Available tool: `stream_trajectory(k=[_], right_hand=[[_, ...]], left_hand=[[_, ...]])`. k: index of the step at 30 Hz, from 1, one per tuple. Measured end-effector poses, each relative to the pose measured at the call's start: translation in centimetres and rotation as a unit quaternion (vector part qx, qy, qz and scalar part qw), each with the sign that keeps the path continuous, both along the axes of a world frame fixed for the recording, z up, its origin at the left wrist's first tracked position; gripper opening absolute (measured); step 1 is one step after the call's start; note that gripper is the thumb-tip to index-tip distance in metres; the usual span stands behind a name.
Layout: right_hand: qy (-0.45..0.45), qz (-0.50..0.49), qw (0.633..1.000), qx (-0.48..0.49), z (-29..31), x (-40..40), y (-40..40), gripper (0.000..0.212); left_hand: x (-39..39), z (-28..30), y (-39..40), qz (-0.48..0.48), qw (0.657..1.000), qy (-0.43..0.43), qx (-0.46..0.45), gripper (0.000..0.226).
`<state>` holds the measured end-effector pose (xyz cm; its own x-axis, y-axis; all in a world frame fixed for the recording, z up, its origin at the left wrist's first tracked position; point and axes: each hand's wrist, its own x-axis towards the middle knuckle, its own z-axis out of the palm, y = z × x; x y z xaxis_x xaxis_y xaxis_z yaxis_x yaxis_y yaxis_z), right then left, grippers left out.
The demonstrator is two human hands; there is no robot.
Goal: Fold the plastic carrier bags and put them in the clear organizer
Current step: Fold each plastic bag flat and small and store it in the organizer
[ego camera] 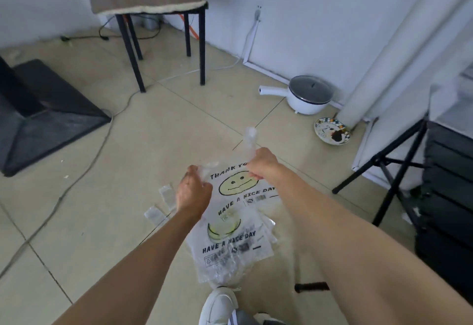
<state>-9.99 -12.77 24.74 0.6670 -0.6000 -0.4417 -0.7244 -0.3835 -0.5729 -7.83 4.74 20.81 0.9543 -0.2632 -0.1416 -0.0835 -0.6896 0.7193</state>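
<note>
The right hand (263,162) is closed around one handle of a clear carrier bag (240,186), and that handle sticks up out of the fist. The left hand (193,191) pinches the bag's other handle with curled fingers. Between the two hands the bag hangs stretched, showing a yellow smiley face and the words "HAVE A NICE DAY". Under it, nearer the person, a pile of the same bags (230,248) lies flat on the tiled floor (102,222), and a white shoe (217,306) touches the pile's near edge. Just left of the pile lie two small clear folded pieces (161,204). Beyond the pile to the right, a white pot (307,98) with a grey lid stands by the wall, with a patterned plate (331,131) near it. Beyond the pile to the left stands a black-legged stool (151,2) with a cushion.
</note>
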Motion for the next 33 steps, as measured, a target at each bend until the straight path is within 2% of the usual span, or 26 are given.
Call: stream_trajectory(k=[4,8,14,19,21,24,26,30,33], right_hand=[[-0.023,0.001,0.999,-0.048,6.6,-3.1,-0.2,0.023],[-0.031,0.017,0.989,-0.147,13.0,-6.9,-0.6,0.011],[-0.16,-0.038,0.966,-0.199,20.1,-13.8,-1.6,0.014],[-0.233,-0.083,0.924,-0.292,25.5,-20.3,-2.3,0.01],[-0.266,-0.106,0.904,-0.317,26.8,-23.0,-3.3,0.007],[-0.339,-0.133,0.88,-0.304,27.8,-27.5,-4.9,0.004],[-0.39,-0.148,0.864,-0.283,28.2,-31.0,-5.5,0.008],[-0.457,-0.158,0.849,-0.215,27.5,-36.9,-5.8,0.01],[-0.481,-0.165,0.844,-0.172,26.1,-40.3,-5.9,0.007]], left_hand=[[-0.6,6.5,-0.3,-0.034,0.997,-0.061,-0.035,0.004],[-1.7,12.9,-0.7,-0.081,0.983,-0.156,-0.063,0.008],[-6.0,21.3,-2.5,-0.117,0.959,-0.215,-0.141,0.011],[-11.3,27.1,-5.0,-0.146,0.92,-0.289,-0.221,0.01],[-13.4,28.8,-6.3,-0.181,0.893,-0.314,-0.267,0.018],[-16.0,30.5,-8.2,-0.264,0.841,-0.373,-0.288,0.037],[-17.7,31.0,-9.4,-0.314,0.815,-0.395,-0.284,0.041],[-21.1,30.3,-11.4,-0.377,0.793,-0.385,-0.284,0.037],[-23.0,28.5,-12.5,-0.431,0.774,-0.393,-0.248,0.031]])
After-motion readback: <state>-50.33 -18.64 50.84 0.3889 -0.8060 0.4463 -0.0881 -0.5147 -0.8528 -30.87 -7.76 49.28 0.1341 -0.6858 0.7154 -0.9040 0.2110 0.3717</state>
